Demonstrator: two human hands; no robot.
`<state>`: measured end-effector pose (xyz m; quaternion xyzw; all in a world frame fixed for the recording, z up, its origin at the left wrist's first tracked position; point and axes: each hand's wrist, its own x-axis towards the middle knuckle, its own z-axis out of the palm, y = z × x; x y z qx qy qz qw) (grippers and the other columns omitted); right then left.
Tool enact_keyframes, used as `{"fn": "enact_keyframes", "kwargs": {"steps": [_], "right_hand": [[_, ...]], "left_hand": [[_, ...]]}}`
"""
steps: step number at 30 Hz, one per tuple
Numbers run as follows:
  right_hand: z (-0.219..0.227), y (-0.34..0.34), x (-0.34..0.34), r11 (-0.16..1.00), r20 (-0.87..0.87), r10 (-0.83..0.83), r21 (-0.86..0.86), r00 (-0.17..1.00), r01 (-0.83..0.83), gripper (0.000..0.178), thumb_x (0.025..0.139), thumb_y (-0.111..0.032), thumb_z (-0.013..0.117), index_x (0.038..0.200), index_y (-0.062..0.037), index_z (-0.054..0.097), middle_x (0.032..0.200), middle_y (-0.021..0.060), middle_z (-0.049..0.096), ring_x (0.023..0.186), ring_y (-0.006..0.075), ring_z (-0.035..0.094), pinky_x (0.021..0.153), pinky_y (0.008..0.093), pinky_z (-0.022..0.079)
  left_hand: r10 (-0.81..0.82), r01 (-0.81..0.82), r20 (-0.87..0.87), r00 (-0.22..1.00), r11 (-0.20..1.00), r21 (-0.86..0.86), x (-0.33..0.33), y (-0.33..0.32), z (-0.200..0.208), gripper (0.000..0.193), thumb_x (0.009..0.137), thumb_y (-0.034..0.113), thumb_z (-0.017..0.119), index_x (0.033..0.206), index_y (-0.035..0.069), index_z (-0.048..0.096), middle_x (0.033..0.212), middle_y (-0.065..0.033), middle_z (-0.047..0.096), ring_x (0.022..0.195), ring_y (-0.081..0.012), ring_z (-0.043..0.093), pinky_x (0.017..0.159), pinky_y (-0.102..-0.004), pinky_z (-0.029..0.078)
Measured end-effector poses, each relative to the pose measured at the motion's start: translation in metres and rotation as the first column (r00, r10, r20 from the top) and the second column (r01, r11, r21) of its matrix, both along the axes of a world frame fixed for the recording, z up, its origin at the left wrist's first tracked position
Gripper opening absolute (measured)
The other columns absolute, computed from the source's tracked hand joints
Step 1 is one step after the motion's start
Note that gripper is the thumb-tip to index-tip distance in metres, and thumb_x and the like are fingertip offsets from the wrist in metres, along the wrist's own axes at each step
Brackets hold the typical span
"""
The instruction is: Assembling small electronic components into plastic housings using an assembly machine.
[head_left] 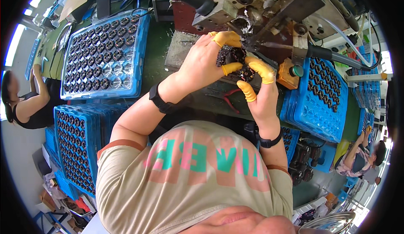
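In front of the metal machine (227,13), my left hand (206,57) closes its yellow-covered fingers around a black, round motor stator (227,56). My right hand (264,84), its fingers also in yellow covers, pinches a second dark round stator (247,73) between thumb and forefinger. The two parts are close together, and the fingers partly hide both. A pair of red-handled pliers (229,101) lies on the bench just below my hands.
A blue tray (142,59) with rows of black stators lies left; another tray (328,122) lies right. Stacked trays (90,149) stand lower left. An orange box with a green button (289,74) sits beside my right hand. Co-workers sit at far left and far right.
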<state>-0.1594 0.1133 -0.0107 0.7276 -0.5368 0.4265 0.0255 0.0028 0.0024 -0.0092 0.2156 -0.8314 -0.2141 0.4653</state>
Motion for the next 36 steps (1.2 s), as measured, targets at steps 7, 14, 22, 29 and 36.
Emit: {"fn": "enact_keyframes", "kwargs": {"steps": [7,14,22,29,36], "right_hand": [[-0.005,0.002,-0.003,1.000,0.069,0.012,-0.001,0.998,-0.012,0.051,0.079,-0.023,0.076,0.120,-0.0039,0.051,0.119,0.0137,0.061,0.107,0.0345,0.057,0.095,0.0458,0.041],[-0.003,-0.004,0.001,0.999,-0.063,-0.019,-0.048,0.998,0.016,0.050,0.081,-0.024,0.074,0.120,-0.0053,0.050,0.119,0.0121,0.061,0.108,0.0315,0.057,0.098,0.0486,0.041],[-0.002,-0.002,0.001,0.998,-0.082,-0.035,-0.061,0.996,0.030,0.049,0.081,-0.024,0.074,0.120,-0.0055,0.050,0.119,0.0117,0.061,0.107,0.0306,0.058,0.098,0.0483,0.040],[-0.002,-0.002,-0.001,0.998,-0.059,-0.010,-0.056,0.998,0.006,0.048,0.081,-0.023,0.074,0.119,-0.0053,0.051,0.119,0.0118,0.061,0.107,0.0306,0.058,0.098,0.0482,0.039],[-0.003,-0.003,0.000,0.997,-0.053,-0.011,-0.077,0.999,0.007,0.047,0.082,-0.023,0.073,0.120,-0.0054,0.050,0.119,0.0116,0.061,0.108,0.0302,0.058,0.098,0.0474,0.039]], "left_hand": [[-0.029,0.032,0.042,0.999,0.996,-0.082,0.002,-0.002,0.000,0.052,0.068,0.019,0.084,0.110,0.003,0.057,0.107,-0.0115,0.064,0.095,-0.0338,0.061,0.086,-0.0400,0.048],[-0.021,0.033,0.096,0.995,0.992,-0.118,0.004,-0.003,-0.001,0.047,0.067,0.018,0.082,0.108,0.008,0.062,0.105,-0.0087,0.063,0.097,-0.0298,0.060,0.086,-0.0384,0.047],[0.070,0.032,0.228,0.971,0.909,-0.416,0.005,-0.004,0.008,0.038,0.067,0.021,0.079,0.103,0.014,0.068,0.101,-0.0043,0.061,0.098,-0.0257,0.058,0.087,-0.0384,0.047],[0.044,0.027,0.179,0.983,0.926,-0.377,0.004,-0.005,0.004,0.037,0.070,0.022,0.078,0.104,0.015,0.068,0.100,-0.0041,0.060,0.099,-0.0253,0.058,0.087,-0.0386,0.047],[0.012,0.061,0.207,0.978,0.937,-0.343,0.005,-0.003,0.007,0.039,0.072,0.020,0.078,0.107,0.011,0.065,0.101,-0.0068,0.061,0.098,-0.0272,0.059,0.087,-0.0404,0.047]]}}
